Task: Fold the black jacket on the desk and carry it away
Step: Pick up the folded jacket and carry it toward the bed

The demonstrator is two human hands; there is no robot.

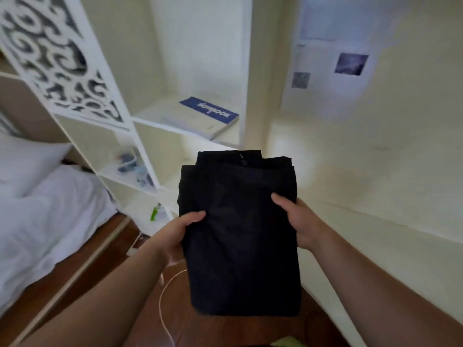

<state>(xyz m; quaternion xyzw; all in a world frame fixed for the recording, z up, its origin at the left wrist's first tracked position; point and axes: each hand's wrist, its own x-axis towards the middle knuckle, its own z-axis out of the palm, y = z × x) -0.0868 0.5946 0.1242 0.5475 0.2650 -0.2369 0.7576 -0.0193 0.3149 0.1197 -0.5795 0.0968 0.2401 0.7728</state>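
The black jacket (pixel 240 234) is folded into a flat rectangle and hangs in the air in front of me, lifted off the cream desk (pixel 375 186). My left hand (pixel 180 234) grips its left edge, thumb on top and fingers hidden beneath. My right hand (pixel 295 219) grips the right edge the same way. The collar end with small snaps points away from me.
A white shelf unit (pixel 140 146) stands to the left of the desk, holding a blue-covered book (pixel 208 116) and small items. A bed with white bedding (pixel 45 211) lies at far left. A white cable (pixel 162 304) runs across the wooden floor below.
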